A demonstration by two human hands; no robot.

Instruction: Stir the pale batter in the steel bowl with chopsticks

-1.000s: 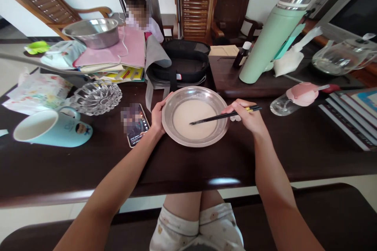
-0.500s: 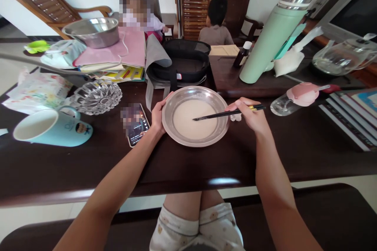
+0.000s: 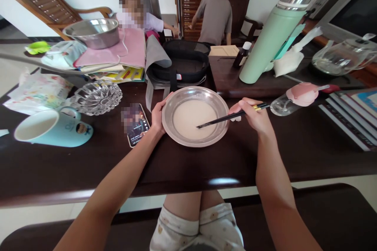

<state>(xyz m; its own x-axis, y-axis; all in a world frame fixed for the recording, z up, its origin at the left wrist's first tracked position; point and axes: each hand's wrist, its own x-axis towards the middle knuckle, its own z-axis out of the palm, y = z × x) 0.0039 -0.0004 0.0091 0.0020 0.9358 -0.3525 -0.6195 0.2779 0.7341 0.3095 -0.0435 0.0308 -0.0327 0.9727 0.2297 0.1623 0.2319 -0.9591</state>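
Observation:
A round steel bowl (image 3: 168,125) stands on the dark table in front of me, with a milky, off-white liquid (image 3: 191,115) in it. My left hand (image 3: 158,117) grips the bowl's left rim, its thumb along the edge. In my right hand (image 3: 252,114) is a pair of black chopsticks (image 3: 219,120) with gold bands near the upper end. Their tips dip into the liquid, right of the bowl's middle. A small crumpled white piece (image 3: 236,119) lies beside the bowl, partly hidden under the right hand. Left of my left hand lies a lit phone (image 3: 138,127).
A blue mug (image 3: 63,131) and a cut-glass dish (image 3: 97,98) stand to the left. Behind the bowl is an open black bag (image 3: 188,62). A tall green thermos (image 3: 272,35), a pink-capped bottle (image 3: 297,98) and stacked books (image 3: 347,121) are on the right. Two people are beyond the table.
The chopstick tips have moved slightly right and toward me in the liquid, and my right hand shifted a little right. The person at the back right has risen; the other person's arm stretches out.

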